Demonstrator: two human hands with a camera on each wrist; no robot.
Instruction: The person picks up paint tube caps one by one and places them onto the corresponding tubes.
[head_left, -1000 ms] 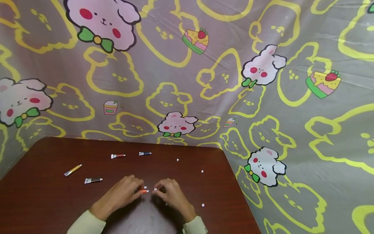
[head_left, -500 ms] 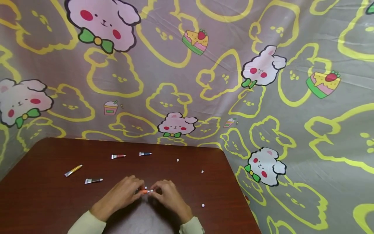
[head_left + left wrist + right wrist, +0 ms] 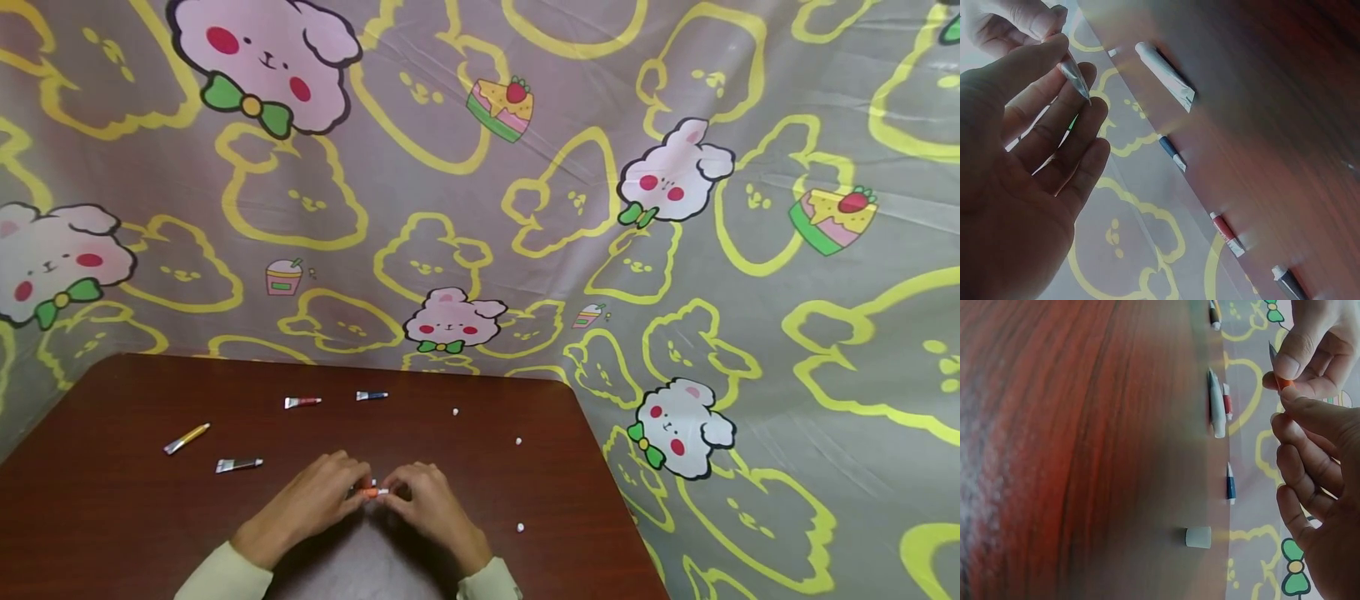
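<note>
My left hand [image 3: 318,496] pinches an orange paint tube [image 3: 371,492] between thumb and fingers; its silvery flat end [image 3: 1076,78] sticks out in the left wrist view. My right hand [image 3: 435,504] pinches a small white cap [image 3: 384,491] at the tube's nozzle end. Thumbs and fingertips of both hands nearly meet there, hiding most of the cap in the wrist views. Just beyond the hands lies a whitish tube [image 3: 1166,75] on the table, largely covered by my left hand in the head view.
Farther back on the brown table [image 3: 112,517] lie a red tube [image 3: 302,402], a blue tube [image 3: 372,396], a yellow tube [image 3: 187,438] and a dark tube [image 3: 239,465]. Loose white caps [image 3: 455,412] are scattered to the right. A patterned cloth [image 3: 420,192] hangs behind.
My right hand has moved left, bringing the white cap from beside the orange tube to its nozzle. The left hand stays almost in place, still holding the tube.
</note>
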